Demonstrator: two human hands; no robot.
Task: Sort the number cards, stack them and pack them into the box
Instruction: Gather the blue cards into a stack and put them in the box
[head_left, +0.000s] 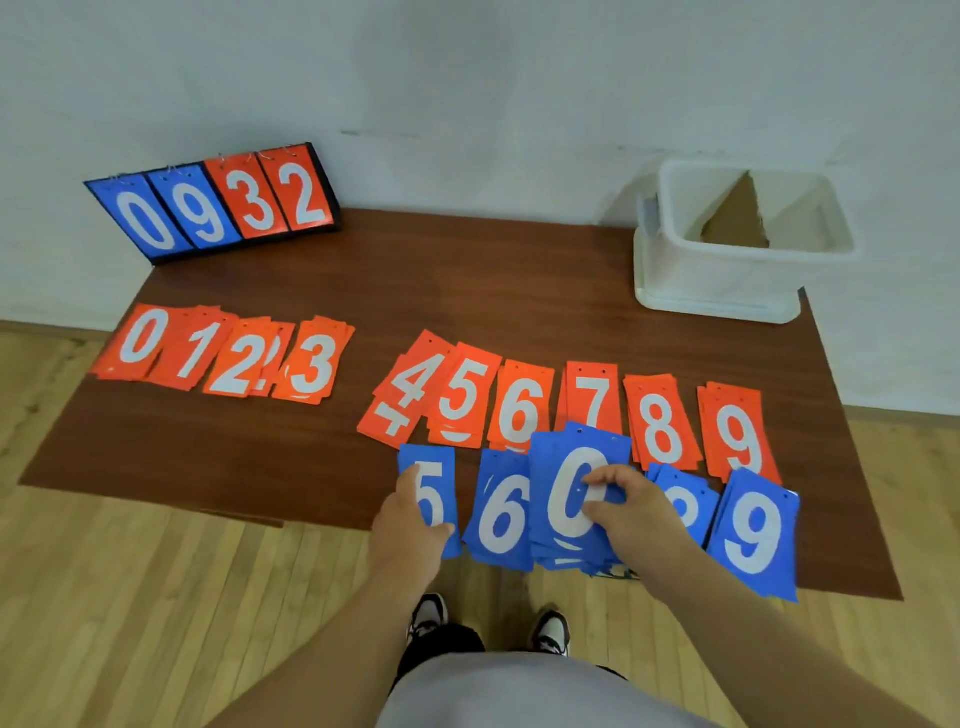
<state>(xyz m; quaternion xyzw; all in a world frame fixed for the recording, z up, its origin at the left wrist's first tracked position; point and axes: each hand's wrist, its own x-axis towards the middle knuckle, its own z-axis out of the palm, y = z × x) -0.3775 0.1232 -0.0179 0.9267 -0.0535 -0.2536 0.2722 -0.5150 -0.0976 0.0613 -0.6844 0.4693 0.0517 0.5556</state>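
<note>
1. The left hand (410, 512) is lying on the blue 5 card (430, 488) at the near edge of the table (322, 447), with the thumb over the card's lower part and the fingers beneath or beside it; it seems to be gripping the card, though how firmly cannot be told.
2. The right hand (631, 512) is resting on the blue stack topped by a 0 (574, 499), fingers curled and pinching the top card near its middle.
3. Blue piles are sitting in a near row: the blue 6 (501, 512) between the two hands, the blue 8 (685, 506) partly hidden behind the right hand, and the blue 9 (756, 532) farthest right, overhanging the table edge.
4. Orange piles are lying in a farther row: 0 to 3 at the left (223, 353), then a gap, then 4 to 9 (566, 410) just behind the blue ones, some overlapping.
5. The table is dark brown wood grain, standing on a pale wooden plank floor (130, 597) against a white wall (467, 78).
6. A white plastic box (727, 270) is standing at the far right corner, well apart from both hands, with a brown cardboard piece (735, 218) inside.
7. A flip scoreboard (218, 205) reading 0 9 3 2 is leaning at the far left corner.
</note>
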